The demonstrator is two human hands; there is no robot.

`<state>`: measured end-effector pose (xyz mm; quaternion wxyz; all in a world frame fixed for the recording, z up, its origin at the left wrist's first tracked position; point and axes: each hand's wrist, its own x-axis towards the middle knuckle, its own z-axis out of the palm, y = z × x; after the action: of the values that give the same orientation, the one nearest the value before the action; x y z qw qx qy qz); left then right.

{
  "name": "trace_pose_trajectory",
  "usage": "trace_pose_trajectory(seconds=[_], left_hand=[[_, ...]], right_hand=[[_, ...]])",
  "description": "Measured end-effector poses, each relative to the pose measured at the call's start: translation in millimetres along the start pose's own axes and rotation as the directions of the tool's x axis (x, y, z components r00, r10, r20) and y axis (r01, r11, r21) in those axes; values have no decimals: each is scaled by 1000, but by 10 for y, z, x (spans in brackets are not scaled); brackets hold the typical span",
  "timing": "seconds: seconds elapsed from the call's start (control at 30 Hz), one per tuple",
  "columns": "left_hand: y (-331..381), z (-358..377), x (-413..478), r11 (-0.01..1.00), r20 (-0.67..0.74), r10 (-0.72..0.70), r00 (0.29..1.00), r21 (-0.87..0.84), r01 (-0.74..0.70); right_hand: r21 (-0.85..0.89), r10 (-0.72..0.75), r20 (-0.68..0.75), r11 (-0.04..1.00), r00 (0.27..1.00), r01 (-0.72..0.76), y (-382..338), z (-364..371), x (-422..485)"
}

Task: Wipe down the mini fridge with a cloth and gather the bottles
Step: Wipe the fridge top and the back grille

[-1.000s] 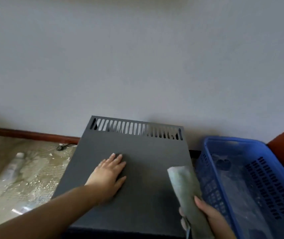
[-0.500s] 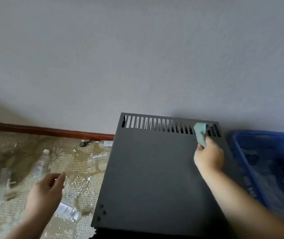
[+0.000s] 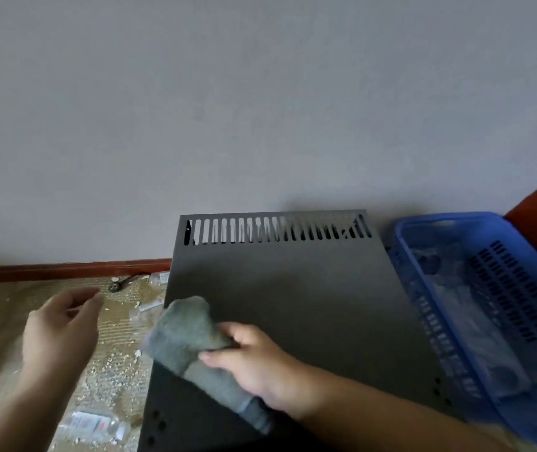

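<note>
R hand [image 3: 260, 370], clamped on folded grey-green cloth [image 3: 189, 334], swept back-right to front-left across dark-grey metal mini fridge [image 3: 309, 305], so wiping progresses; L hand [image 3: 58, 327] loose, empty.

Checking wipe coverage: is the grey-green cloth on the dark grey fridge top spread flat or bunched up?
Bunched: the grey-green cloth is a rolled wad gripped in the right hand, on the dark grey fridge top.

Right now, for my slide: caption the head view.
Right hand holds cloth on mini fridge; left hand hovers open.
</note>
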<state>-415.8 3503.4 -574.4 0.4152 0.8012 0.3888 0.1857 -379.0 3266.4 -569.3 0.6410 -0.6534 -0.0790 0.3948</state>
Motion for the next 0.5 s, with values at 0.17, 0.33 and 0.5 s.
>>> trace_pose_trajectory(seconds=[0.17, 0.33, 0.5], left_hand=[[847, 997, -675, 889, 286, 371, 884, 165, -427], [1622, 2412, -1157, 681, 657, 341, 673, 321, -658], [1795, 3195, -1286, 603, 663, 289, 690, 433, -669]], right_hand=[[360, 142, -413, 933, 900, 19, -273, -1661, -388], [552, 279, -494, 832, 823, 49, -340, -2972, -480], [650, 289, -452, 755, 844, 90, 38, -3644, -444]])
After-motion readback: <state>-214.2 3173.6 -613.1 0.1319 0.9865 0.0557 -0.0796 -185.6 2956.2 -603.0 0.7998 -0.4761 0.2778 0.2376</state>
